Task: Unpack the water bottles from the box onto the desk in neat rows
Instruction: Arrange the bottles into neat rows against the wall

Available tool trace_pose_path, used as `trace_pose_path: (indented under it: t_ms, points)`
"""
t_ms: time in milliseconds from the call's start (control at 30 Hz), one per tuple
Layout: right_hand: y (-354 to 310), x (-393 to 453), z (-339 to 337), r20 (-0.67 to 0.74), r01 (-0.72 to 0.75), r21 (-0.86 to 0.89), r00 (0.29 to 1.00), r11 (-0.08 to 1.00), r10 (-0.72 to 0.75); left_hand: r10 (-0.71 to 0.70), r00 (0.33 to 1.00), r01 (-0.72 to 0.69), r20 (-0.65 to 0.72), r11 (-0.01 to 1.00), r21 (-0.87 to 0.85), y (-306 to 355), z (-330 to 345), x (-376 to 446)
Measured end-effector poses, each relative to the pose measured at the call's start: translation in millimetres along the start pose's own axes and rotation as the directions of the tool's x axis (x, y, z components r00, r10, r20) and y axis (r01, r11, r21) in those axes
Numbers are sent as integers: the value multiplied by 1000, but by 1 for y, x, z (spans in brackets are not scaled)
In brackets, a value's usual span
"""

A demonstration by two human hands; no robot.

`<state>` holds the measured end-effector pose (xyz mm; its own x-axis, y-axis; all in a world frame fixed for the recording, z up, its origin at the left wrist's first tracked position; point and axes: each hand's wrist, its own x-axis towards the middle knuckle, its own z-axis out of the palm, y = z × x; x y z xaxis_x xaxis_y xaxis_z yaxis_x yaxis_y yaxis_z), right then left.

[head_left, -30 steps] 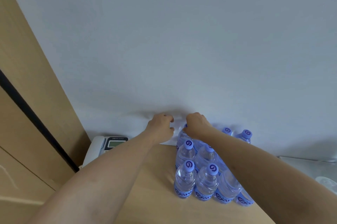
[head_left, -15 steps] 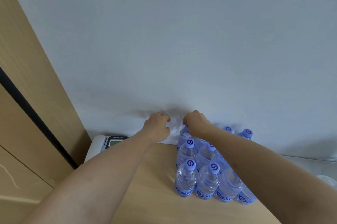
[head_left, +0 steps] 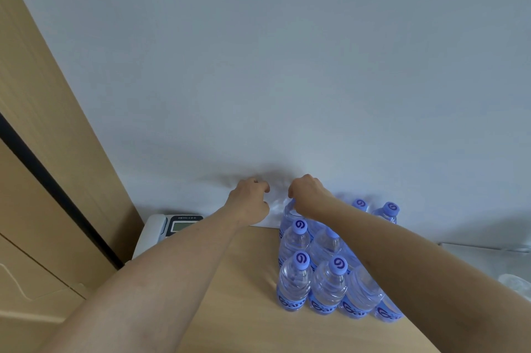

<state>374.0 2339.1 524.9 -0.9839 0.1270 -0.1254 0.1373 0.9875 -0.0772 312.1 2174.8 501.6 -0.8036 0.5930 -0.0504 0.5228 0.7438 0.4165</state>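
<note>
Head view: both hands are being held at the far edge of the wooden desk (head_left: 230,289), close to the white wall (head_left: 287,65). The left hand (head_left: 250,200) is curled into a loose fist; whether anything is gripped cannot be told. The right hand (head_left: 307,191) is closed over the rearmost of the water bottles (head_left: 330,275), which are being kept upright in touching rows on the desk. Compared with a second ago, both hands are being seen slightly higher and a little farther apart, while the bottles and the desk phone (head_left: 169,226) are unmoved.
</note>
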Motion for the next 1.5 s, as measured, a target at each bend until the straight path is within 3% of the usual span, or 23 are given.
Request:
trace_pose_path:
  t_ms: [667, 867, 1200, 1500]
  points:
    - [10, -9, 1, -28, 53, 52, 998, 997, -51, 8, 1000, -8, 5, 999, 41, 16, -4, 3]
    - [23, -28, -9, -67, -27, 100, 997, 995, 34, 48, 999, -48, 2, 997, 63, 36, -12, 1]
    - [55, -103, -20, -124, -247, 49, 960, 968, 251, 235, 972, -236, 14, 967, 95, 97, -8, -16]
    - [55, -156, -44, -194, -279, 79, 937, 957, 289, 279, 960, -272, -26, 949, 162, 142, -36, -55]
